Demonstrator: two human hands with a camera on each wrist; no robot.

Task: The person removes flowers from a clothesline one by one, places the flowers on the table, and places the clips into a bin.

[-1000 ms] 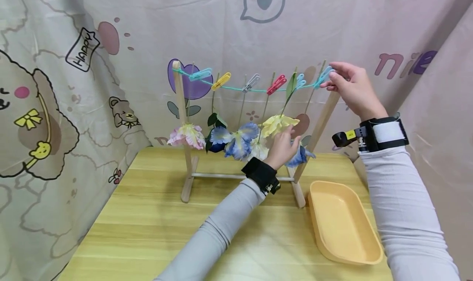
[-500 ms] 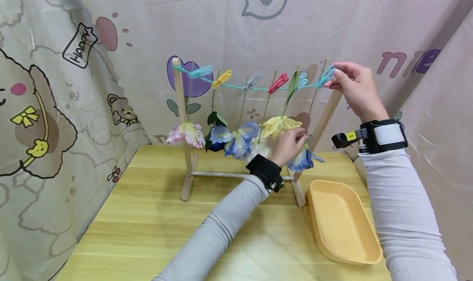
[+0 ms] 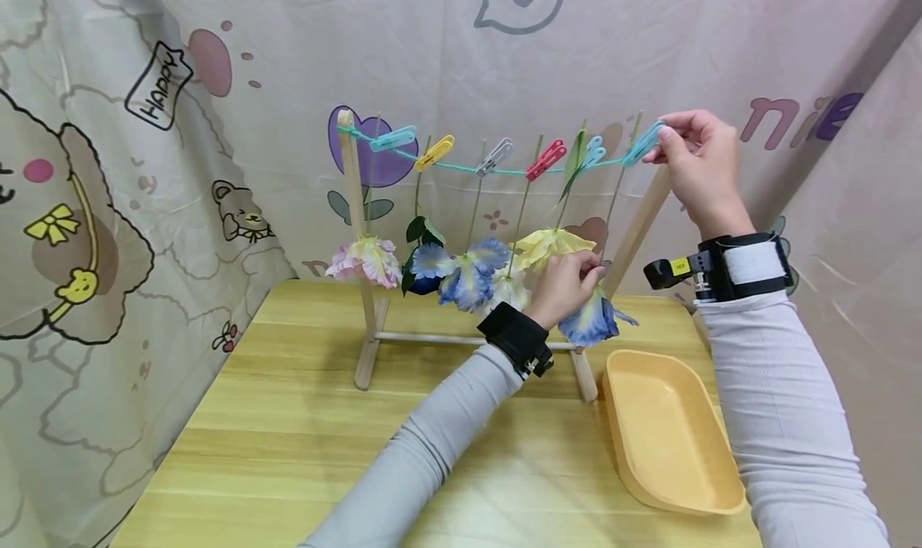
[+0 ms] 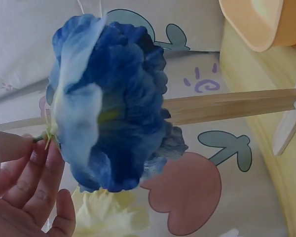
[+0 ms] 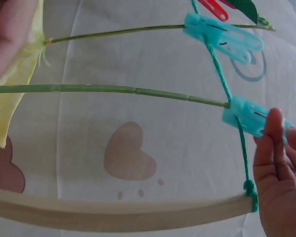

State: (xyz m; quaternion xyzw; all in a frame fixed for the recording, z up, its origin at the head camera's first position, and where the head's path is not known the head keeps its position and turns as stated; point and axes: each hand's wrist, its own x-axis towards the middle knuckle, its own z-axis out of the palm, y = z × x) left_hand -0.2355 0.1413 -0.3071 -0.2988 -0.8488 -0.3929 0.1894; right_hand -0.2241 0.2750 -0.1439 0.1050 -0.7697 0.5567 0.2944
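Grey sleeves point(image 3: 425, 444) reach in from the bottom edge, a black band point(image 3: 515, 336) around each wrist. At lower right, an orange-yellow plastic tray point(image 3: 670, 444) sits just beside the foot of a wooden rack point(image 3: 353, 188). Right of centre, the left hand point(image 3: 563, 286) pinches the stem point(image 5: 98, 89) of a blue ruffled flower point(image 3: 591, 322) close to its bloom, which hangs head down; this hand partly covers a yellow flower point(image 3: 547, 246) and adjoins a white flower point(image 3: 508, 294). At upper right, the right hand point(image 3: 702, 160) grips a turquoise clothespin point(image 3: 643, 143) where that stem meets a green cord point(image 3: 464, 168). Leftward along the cord sit a light-blue peg point(image 3: 594, 154), a red peg point(image 3: 545, 160), a grey peg point(image 3: 495, 156), a yellow peg point(image 3: 434, 153) and an aqua peg point(image 3: 393, 138); below hang a blue-and-white flower point(image 3: 468, 276) and, farthest left, a pink flower point(image 3: 367, 262). The rack stands on a wood-grain counter point(image 3: 274, 452). Behind, a pale curtain point(image 3: 288, 44) printed with cartoon animals fills the background, "HAPPY" lettered at upper left.
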